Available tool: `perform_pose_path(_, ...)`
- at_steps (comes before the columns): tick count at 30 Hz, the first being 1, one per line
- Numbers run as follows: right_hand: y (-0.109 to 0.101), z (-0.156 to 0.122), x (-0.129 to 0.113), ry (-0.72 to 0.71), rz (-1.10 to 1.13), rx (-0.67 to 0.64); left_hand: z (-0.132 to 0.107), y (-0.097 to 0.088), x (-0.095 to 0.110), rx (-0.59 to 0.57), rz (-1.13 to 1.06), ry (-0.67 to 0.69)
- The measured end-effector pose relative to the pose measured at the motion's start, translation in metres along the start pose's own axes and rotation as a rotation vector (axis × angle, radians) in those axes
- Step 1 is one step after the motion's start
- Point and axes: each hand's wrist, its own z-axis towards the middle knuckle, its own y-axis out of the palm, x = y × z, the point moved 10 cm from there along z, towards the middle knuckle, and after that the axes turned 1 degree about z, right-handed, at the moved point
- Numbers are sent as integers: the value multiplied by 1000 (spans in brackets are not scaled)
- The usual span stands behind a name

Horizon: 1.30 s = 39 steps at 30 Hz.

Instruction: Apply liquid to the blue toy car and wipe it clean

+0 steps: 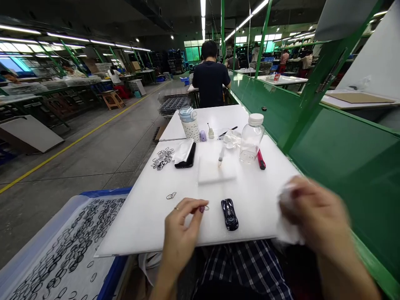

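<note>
The left hand pinched a small black ring at six o'clock, just beside a black model car; the blurred right hand clenched a white cloth at four o'clock.

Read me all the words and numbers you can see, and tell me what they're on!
No word, number or brand can be read clearly.
The clear plastic bottle: no readable label.
The black car-shaped piece: no readable marks.
The small red-and-white box on the far bench: may have printing, but it is too small to read.
</note>
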Motion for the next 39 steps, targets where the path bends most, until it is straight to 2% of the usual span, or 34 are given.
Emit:
perform_pose_path(1, 37, -4, 10, 61, -103, -166, -3, 14, 13, -51, -32, 33)
perform_pose_path(2, 65, -9, 17, 84, -162, -281, -6, 26, 25, -94, -66, 68)
perform_pose_path(4, 99, -17, 28, 99, -193, -397, -11, 40, 41, -130, -136, 94)
perform_pose_path(7, 107, -22, 36, 130, -55, -359, -14, 45, 37, -106, -333, 23)
perform_pose_path(12, 116, -30, 55, 348, 324, -343, -15, 63, 19, -200, -686, -77)
perform_pose_path(15, 121, -28, 58, 364, 350, -347, -15, 67, 12, -177, -786, -100)
perform_pose_path(17, 110, -19, 57, 290, 295, -313, -16, 66, 4, -128, -868, -136)
perform_pose_path(18, 97, -13, 56, 230, 262, -267, -16, 66, -1, -105, -913, -166)
perform_pose_path(21, 41, 1, 59, 100, 199, -52, -18, 66, -19, -42, -1030, -296)
perform_pose_path(23, 6, 4, 68, 107, 123, 54, -19, 67, -28, -25, -1079, -373)
perform_pose_path(26, -25, 0, 74, 161, -163, 133, -18, 68, -30, -38, -1112, -392)
perform_pose_path(30, -37, -6, 58, 149, -776, 207, -17, 69, -27, -63, -1097, -378)
perform_pose_path(32, -35, -5, 51, 114, -951, 204, -17, 69, -28, -69, -1084, -381)
perform_pose_path(35, -36, -4, 50, 64, -930, 189, -18, 69, -28, -81, -1090, -377)
perform_pose_path(39, -44, -7, 69, 182, -629, 195, -18, 69, -28, -100, -1129, -370)
